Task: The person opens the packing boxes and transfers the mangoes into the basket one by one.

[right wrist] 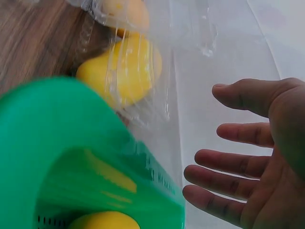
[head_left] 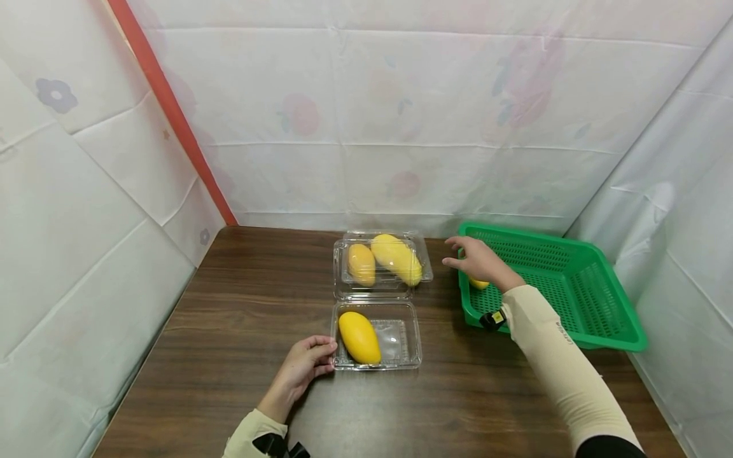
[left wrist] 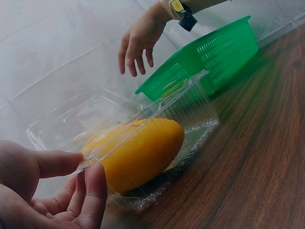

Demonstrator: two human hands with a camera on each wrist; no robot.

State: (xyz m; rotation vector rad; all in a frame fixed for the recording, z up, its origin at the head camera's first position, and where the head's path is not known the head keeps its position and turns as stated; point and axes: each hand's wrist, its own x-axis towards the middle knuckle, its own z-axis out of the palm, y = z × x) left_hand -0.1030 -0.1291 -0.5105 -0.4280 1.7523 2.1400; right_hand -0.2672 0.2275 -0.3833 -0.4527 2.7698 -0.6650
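Now the left hand (head_left: 300, 366) pinches the left rim of an open clear box (head_left: 396, 337) with one mango (head_left: 359, 337) inside. The right hand (head_left: 480, 259), fingers loose and holding nothing, hovers by the green basket (head_left: 595, 286), where another mango (head_left: 478, 284) lies. Farther back, two more mangoes (head_left: 395, 254) show through clear plastic.

You wear pale beige fabric sleeves (head_left: 564, 375), the right one with dark lettering (head_left: 564, 332), and black boxy wrist devices (head_left: 490, 321).

White sheeting (head_left: 366, 89) (creased), red strip (head_left: 173, 109), woodgrain table (head_left: 240, 292)
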